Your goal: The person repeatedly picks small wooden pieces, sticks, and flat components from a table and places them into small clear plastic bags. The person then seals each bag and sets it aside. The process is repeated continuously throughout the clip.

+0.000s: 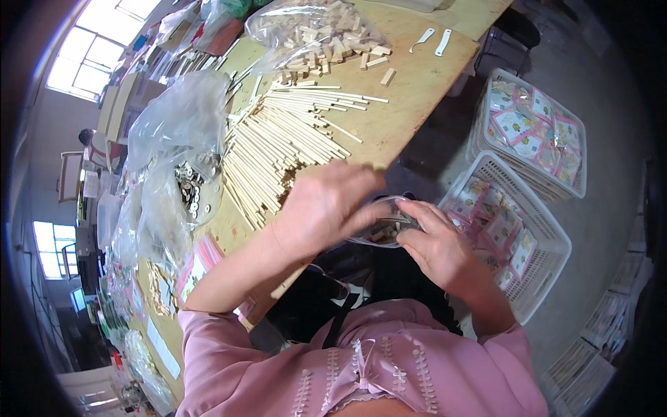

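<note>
My right hand (439,243) pinches the rim of a small clear plastic bag (372,242), held open just off the table's edge. Several small wooden pieces show inside it. My left hand (332,203) is blurred by motion at the bag's mouth, its thumb side reaching over the opening; whether its fingers hold anything cannot be made out. Beyond that hand, a fanned heap of thin wooden sticks (278,142) lies on the table. A large clear bag (278,28) farther back spills small wooden blocks (333,52).
The wooden table (410,83) carries two white-handled tools (443,43), a bag of metal washers (189,191) and pink-edged printed packets (203,264). White plastic baskets (549,267) of packed pouches stand on the floor at right. Another person (101,149) is at far left.
</note>
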A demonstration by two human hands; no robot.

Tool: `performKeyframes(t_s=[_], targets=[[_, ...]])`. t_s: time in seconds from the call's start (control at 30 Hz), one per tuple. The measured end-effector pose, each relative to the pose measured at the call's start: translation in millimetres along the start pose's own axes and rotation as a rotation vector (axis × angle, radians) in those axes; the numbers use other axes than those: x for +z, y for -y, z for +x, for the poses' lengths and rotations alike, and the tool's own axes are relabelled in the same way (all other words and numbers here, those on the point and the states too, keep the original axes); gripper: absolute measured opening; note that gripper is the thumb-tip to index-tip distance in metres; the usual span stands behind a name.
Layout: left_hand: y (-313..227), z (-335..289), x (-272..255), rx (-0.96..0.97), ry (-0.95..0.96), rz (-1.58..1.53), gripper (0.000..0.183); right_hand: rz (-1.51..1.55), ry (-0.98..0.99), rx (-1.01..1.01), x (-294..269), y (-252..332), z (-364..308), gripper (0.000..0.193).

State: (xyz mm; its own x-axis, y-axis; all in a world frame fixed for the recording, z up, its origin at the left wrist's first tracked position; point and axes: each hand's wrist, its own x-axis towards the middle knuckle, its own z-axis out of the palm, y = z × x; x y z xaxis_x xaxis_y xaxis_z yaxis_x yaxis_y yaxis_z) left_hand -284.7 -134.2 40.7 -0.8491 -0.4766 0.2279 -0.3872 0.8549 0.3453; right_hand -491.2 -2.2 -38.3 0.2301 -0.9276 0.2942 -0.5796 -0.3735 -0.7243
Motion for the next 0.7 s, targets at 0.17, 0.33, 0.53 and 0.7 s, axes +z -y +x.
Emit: performKeyframes(t_s=[0.17, 0.33, 0.53, 0.7], targets=[[101.3, 89.4, 17.6, -0.031, -0.191, 0.197, 0.028, 0.044, -0.025, 0.059, 3.4, -5.3, -12.9, 0.013], [171.5, 160.5, 29.5, -0.160, -0.101, 0.430, 0.029, 0.086, -0.079, 0.041, 5.1, -7.6, -12.3, 0.008], [194.8, 173.0, 36.7, -0.215, -0.198, 0.362, 0.019, 0.096, -0.124, 0.034, -0.2, -20.3, -14.0, 0.014], [184.9, 171.1, 42.2, -0.387, -0.123, 0.196, 0.034, 0.107, -0.110, 0.031, -1.9, -28.2, -12.3, 0.018]])
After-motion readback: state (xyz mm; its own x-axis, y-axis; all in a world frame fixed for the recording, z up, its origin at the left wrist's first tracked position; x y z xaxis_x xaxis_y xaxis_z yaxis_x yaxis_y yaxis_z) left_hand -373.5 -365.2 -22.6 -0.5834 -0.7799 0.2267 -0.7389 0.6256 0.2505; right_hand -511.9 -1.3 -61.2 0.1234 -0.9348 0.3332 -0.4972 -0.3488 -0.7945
